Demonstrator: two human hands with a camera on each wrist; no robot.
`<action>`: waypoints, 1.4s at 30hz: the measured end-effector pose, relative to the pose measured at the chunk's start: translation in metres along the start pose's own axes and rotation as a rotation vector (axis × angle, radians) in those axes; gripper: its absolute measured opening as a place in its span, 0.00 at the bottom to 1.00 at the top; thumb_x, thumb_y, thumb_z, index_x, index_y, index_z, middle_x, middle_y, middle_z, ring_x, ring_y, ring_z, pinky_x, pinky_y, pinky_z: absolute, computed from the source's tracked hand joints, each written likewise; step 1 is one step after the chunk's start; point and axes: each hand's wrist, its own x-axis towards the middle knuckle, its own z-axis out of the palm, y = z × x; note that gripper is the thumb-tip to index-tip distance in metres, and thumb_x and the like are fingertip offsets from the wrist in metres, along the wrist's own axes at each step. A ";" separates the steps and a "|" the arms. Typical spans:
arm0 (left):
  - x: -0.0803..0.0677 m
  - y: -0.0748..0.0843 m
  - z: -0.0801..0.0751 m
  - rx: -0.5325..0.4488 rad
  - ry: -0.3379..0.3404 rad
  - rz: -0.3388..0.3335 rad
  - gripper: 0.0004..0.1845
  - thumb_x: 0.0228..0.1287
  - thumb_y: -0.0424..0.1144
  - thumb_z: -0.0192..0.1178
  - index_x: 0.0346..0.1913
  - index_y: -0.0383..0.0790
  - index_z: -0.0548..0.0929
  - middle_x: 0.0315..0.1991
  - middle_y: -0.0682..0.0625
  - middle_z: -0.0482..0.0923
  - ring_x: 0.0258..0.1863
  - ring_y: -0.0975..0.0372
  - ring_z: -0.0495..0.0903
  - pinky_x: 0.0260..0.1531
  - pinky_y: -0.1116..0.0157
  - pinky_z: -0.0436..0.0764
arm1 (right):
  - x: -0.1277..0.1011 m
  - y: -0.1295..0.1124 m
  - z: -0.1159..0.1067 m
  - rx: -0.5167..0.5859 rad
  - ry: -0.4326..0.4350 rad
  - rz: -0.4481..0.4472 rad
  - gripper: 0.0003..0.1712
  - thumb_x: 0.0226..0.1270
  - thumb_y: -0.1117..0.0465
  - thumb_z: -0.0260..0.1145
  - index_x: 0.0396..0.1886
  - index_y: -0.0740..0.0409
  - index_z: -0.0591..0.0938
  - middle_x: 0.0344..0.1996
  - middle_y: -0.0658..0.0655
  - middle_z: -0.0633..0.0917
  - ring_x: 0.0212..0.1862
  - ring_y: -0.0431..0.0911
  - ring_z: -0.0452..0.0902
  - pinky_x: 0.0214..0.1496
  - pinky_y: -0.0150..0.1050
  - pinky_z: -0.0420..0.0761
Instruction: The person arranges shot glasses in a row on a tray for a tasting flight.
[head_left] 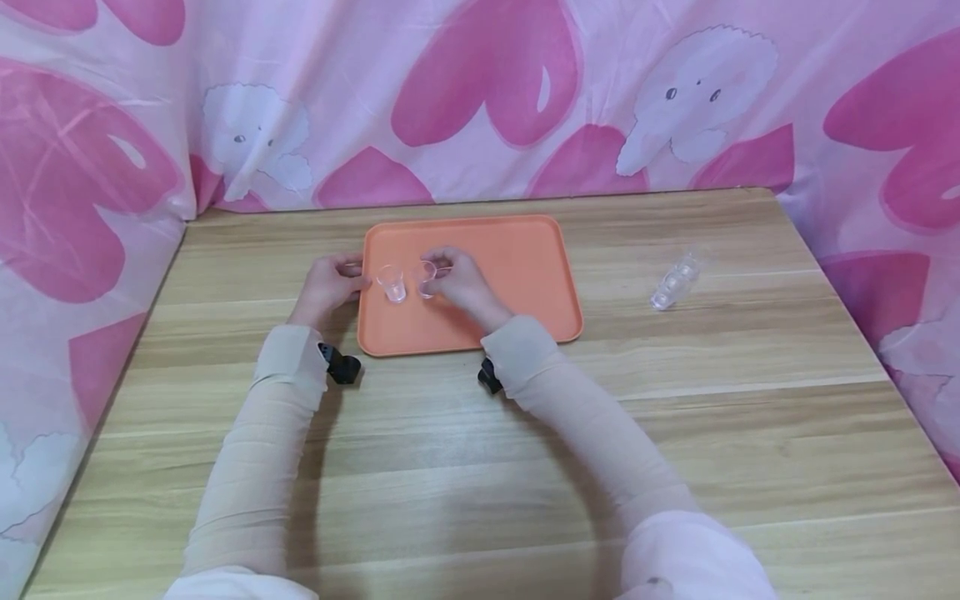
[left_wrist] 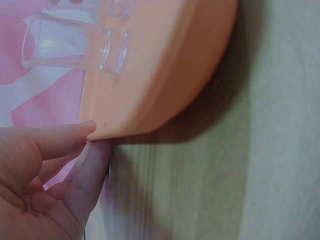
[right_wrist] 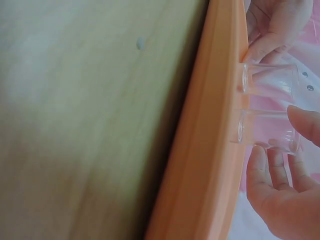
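An orange tray lies on the table, and my left hand pinches its left rim between thumb and fingers. In the left wrist view the thumb presses the rim from above, with fingers beneath. One small clear cup stands upright on the tray near that rim. Just right of it, my right hand holds a second clear cup between thumb and fingertips, its base at the tray surface. Both cups look see-through with thick bases.
To the right of the tray, a nested stack of clear cups lies on its side on the wooden table. A pink and white patterned cloth hangs behind the table and along both sides.
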 end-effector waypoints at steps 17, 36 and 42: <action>0.002 -0.001 0.000 0.016 0.010 0.011 0.28 0.68 0.30 0.53 0.70 0.36 0.63 0.63 0.34 0.70 0.58 0.50 0.76 0.59 0.59 0.79 | 0.001 -0.002 0.009 -0.017 -0.013 -0.004 0.26 0.56 0.75 0.67 0.57 0.65 0.76 0.55 0.63 0.79 0.57 0.53 0.75 0.58 0.38 0.80; -0.002 -0.001 0.000 -0.012 0.007 0.000 0.28 0.69 0.31 0.53 0.70 0.36 0.63 0.64 0.35 0.70 0.60 0.50 0.74 0.61 0.58 0.77 | -0.009 0.003 -0.035 0.035 0.015 -0.012 0.27 0.63 0.72 0.60 0.63 0.65 0.71 0.59 0.65 0.76 0.61 0.55 0.73 0.60 0.47 0.80; -0.001 0.000 0.001 -0.008 0.003 0.002 0.27 0.69 0.30 0.53 0.70 0.36 0.64 0.63 0.35 0.70 0.58 0.51 0.75 0.60 0.58 0.78 | -0.020 -0.001 -0.077 -0.050 0.084 -0.072 0.26 0.64 0.70 0.60 0.63 0.66 0.71 0.59 0.66 0.76 0.61 0.55 0.73 0.64 0.44 0.77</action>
